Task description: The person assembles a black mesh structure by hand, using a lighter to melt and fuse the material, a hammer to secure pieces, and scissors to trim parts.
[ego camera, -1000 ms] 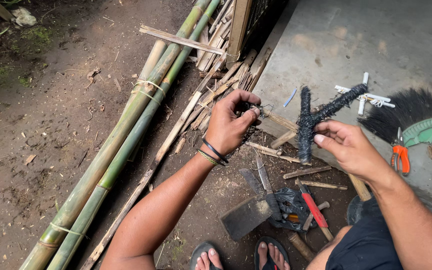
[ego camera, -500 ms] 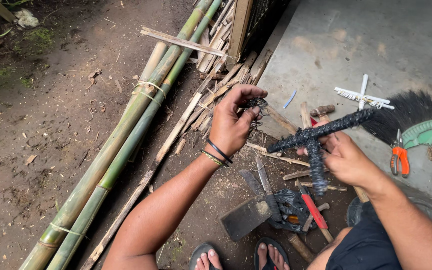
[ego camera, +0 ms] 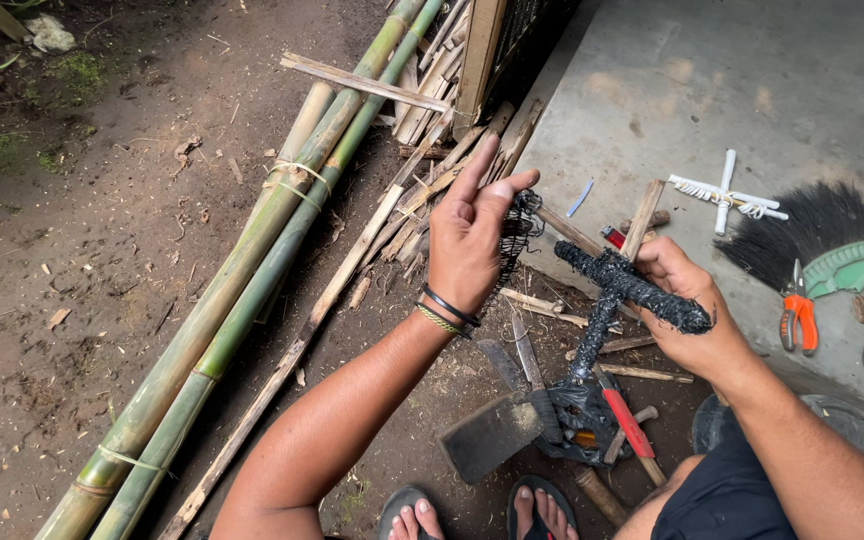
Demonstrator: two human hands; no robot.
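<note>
My right hand (ego camera: 690, 310) grips a cross of two sticks wrapped in black cord (ego camera: 620, 288), tilted over the ground. My left hand (ego camera: 472, 232) is raised to the cross's left, fingers partly spread, with a bunch of loose black cord (ego camera: 518, 232) pinched against the palm. The cord runs from that hand toward the cross. Two bands circle my left wrist. My feet in sandals (ego camera: 472, 510) show at the bottom edge.
Long green bamboo poles (ego camera: 252, 290) lie tied together on the dirt at left, with split bamboo strips (ego camera: 422, 170) beside them. A cleaver (ego camera: 497, 425), red-handled tool (ego camera: 627, 420), orange pliers (ego camera: 798, 320), a black brush (ego camera: 817, 240) and a white cross (ego camera: 727, 195) lie around.
My right hand turned the black cross and brought it lower and nearer my body. My left hand rose and opened its fingers while keeping the cord.
</note>
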